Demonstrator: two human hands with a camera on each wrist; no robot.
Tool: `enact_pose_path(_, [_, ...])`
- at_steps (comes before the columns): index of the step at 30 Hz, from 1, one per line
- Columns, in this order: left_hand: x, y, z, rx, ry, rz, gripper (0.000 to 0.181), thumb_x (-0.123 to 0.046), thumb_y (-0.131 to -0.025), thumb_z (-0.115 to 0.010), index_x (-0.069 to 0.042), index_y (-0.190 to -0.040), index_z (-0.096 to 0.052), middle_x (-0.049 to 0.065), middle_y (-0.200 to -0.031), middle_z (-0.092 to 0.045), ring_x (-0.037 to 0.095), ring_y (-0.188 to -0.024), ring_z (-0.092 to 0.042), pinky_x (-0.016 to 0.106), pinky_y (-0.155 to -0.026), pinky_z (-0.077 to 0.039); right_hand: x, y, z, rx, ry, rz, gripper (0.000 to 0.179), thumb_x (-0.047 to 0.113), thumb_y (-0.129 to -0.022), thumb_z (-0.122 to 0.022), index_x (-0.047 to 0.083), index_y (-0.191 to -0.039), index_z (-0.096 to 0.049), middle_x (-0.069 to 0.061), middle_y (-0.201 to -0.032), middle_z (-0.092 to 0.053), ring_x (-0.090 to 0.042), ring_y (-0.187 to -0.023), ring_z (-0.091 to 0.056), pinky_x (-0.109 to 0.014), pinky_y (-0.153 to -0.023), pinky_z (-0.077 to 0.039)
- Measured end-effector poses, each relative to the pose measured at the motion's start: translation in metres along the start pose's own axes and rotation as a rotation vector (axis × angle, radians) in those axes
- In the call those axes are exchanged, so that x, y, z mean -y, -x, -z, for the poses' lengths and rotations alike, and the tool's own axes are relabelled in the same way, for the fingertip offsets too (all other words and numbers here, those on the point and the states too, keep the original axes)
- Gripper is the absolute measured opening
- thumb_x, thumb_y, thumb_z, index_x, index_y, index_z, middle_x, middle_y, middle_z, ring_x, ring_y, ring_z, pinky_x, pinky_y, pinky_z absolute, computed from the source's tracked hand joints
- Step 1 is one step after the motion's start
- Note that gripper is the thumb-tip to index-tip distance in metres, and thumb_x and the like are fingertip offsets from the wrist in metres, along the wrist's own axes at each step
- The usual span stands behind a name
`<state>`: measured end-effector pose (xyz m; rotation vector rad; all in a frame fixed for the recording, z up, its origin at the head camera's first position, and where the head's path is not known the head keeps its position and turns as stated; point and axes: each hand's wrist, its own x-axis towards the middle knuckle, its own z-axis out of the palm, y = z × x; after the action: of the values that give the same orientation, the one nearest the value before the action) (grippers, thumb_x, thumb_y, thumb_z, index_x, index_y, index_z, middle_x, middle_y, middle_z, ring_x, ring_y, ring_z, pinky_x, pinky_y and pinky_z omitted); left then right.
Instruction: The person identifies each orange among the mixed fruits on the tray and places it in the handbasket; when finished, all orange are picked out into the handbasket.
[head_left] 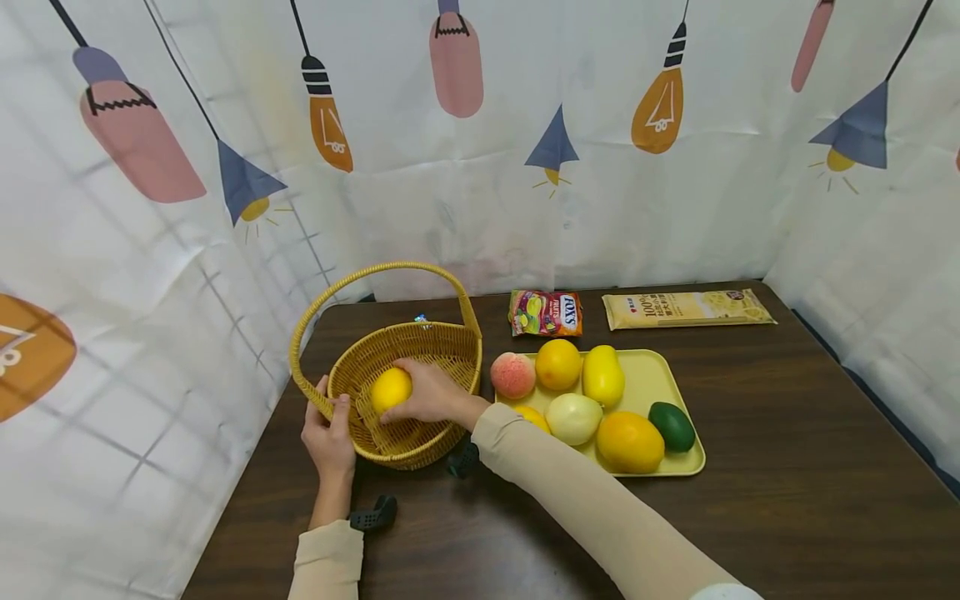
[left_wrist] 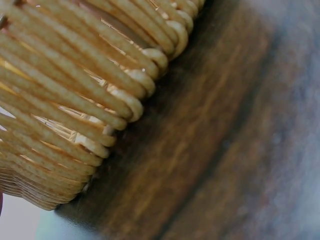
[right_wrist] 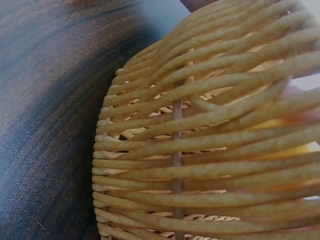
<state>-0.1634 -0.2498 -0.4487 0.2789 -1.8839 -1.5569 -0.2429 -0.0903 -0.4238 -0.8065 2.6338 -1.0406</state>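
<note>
In the head view, my right hand [head_left: 427, 393] reaches inside a woven basket [head_left: 408, 457] and holds a round yellow fruit [head_left: 391, 390] between thumb and fingers, low over the basket's floor. My left hand [head_left: 330, 437] grips the basket's near left rim where the arched handle [head_left: 390, 267] joins it. The left wrist view shows the basket's woven side [left_wrist: 75, 100] close up, standing on the dark table. Through the slats of the basket wall [right_wrist: 200, 165] in the right wrist view, some of the yellow fruit shows; most of it is hidden.
Right of the basket, a yellow tray [head_left: 645, 367] bears a peach [head_left: 513, 375], an orange [head_left: 558, 364], a green avocado [head_left: 672, 427] and several other fruits. My right forearm passes over its near left corner. Behind lie a candy bag [head_left: 546, 313] and a long yellow packet [head_left: 688, 308].
</note>
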Motion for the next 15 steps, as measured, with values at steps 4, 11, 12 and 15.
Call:
enact_pose_path(4, [0.0011,0.0003,-0.0009,0.000,0.005,0.003,0.046,-0.022,-0.097,-0.059,-0.008,-0.140,-0.054,-0.013,-0.087,-0.057,0.003,-0.088,-0.056,0.009,-0.076,-0.044,-0.0004,-0.0012,-0.0002,0.036,0.008,0.018,0.093,0.049,-0.074,-0.082,0.016,-0.149,-0.039,-0.001,-0.131,-0.056,-0.013,-0.103,-0.056,-0.025,-0.082,-0.048])
enact_pose_path(11, [0.0022,-0.0008,-0.0006,-0.004,0.010,0.013,0.046,-0.021,-0.097,-0.059,-0.009,-0.140,-0.054,-0.003,-0.100,-0.063,0.003,-0.090,-0.057,0.009,-0.076,-0.045,-0.0028,-0.0068,-0.0023,0.100,0.060,0.089,0.092,0.044,-0.075,-0.083,0.011,-0.149,-0.038,-0.003,-0.136,-0.054,-0.013,-0.110,-0.054,-0.024,-0.088,-0.045])
enact_pose_path(12, [0.0022,-0.0009,-0.0006,-0.002,0.013,0.015,0.046,-0.020,-0.097,-0.059,-0.008,-0.140,-0.054,0.003,-0.105,-0.065,0.002,-0.091,-0.057,0.009,-0.076,-0.045,-0.0028,-0.0070,-0.0026,0.110,0.065,0.091,0.091,0.042,-0.076,-0.083,0.011,-0.149,-0.039,-0.004,-0.137,-0.054,-0.013,-0.111,-0.054,-0.024,-0.090,-0.045])
enact_pose_path(15, [0.0022,-0.0008,-0.0008,0.005,0.024,0.023,0.047,-0.020,-0.097,-0.059,-0.007,-0.141,-0.053,0.023,-0.119,-0.061,0.001,-0.093,-0.056,0.009,-0.076,-0.045,-0.0026,-0.0065,-0.0029,0.122,0.060,0.083,0.084,0.035,-0.079,-0.082,0.010,-0.148,-0.040,-0.005,-0.138,-0.053,-0.015,-0.118,-0.054,-0.026,-0.095,-0.044])
